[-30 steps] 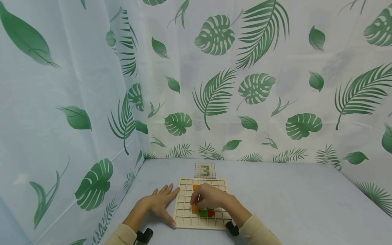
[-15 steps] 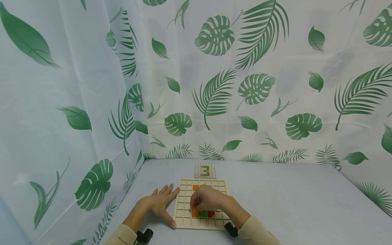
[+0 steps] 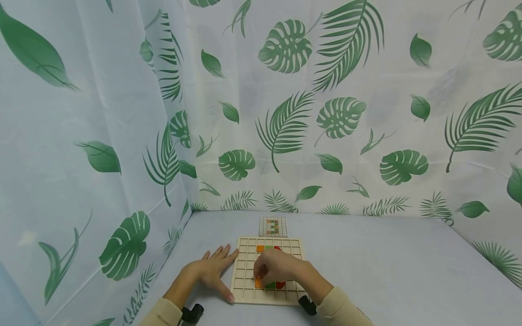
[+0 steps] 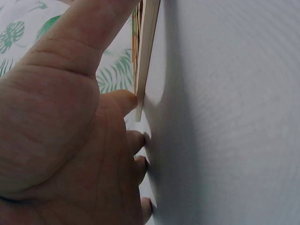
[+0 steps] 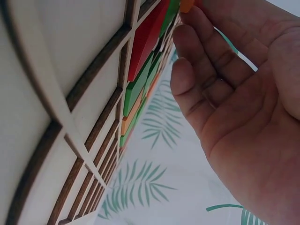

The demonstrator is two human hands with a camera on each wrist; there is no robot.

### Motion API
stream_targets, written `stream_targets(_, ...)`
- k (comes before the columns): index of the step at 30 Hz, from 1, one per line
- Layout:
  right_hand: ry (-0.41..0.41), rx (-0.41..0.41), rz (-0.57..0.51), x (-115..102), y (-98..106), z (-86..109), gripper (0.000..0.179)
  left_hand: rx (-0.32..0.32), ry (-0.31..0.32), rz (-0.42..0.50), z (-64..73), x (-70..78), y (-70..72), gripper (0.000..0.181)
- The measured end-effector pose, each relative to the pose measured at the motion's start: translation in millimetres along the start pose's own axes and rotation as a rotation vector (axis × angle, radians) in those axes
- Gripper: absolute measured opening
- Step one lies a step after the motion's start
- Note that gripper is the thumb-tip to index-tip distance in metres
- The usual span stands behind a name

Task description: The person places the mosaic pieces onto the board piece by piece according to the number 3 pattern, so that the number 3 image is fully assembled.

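Note:
A pale wooden grid board (image 3: 248, 296) lies on the table, with coloured tiles in some of its cells. Thumb and index finger of my right hand (image 3: 279, 265) pinch an orange tile (image 3: 258, 283) at the near left of the tile group. The right wrist view catches only this tile's edge (image 5: 187, 5) by the fingertips. Beside it sit a green tile (image 3: 270, 285) and a red rounded tile (image 3: 281, 285). My left hand (image 3: 214, 270) lies spread on the table, thumb and index finger against the board's left edge (image 4: 149, 56). Tiles in the middle rows are hidden under my right hand.
A small pattern card (image 3: 273, 227) with a printed grid of coloured cells lies just beyond the board. An orange tile (image 3: 260, 249) heads the far row, followed by green and red ones. A leaf-print curtain (image 3: 350, 181) hangs behind the table.
My right hand has shifted slightly toward me, bringing the pinched orange tile down level with the green one. More of the far row's green and red tiles shows. The left hand stays put.

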State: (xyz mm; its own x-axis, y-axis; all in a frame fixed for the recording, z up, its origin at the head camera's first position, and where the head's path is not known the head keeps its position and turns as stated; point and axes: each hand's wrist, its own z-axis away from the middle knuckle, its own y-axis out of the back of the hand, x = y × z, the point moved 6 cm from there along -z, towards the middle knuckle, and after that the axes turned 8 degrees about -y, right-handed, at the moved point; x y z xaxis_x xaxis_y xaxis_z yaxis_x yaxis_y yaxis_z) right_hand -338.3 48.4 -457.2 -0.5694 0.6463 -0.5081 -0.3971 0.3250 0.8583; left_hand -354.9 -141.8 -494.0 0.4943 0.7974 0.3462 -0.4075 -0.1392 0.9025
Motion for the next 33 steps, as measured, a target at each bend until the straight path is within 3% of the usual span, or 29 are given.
stream_targets(22,-0.067,-0.011,0.081,-0.5,-3.2,1.2,0.012,0.003,-0.021,0.019,-2.7,-5.6,-2.6,0.137)
stream_targets(29,-0.044,-0.015,0.060,-0.3,-1.0,4.5,0.011,-0.004,-0.016,0.019,-1.8,-3.4,-2.7,0.136)
stream_targets(33,-0.015,0.041,0.049,6.7,5.7,8.0,0.011,-0.007,-0.014,0.013,-1.4,-2.4,-2.7,0.136)
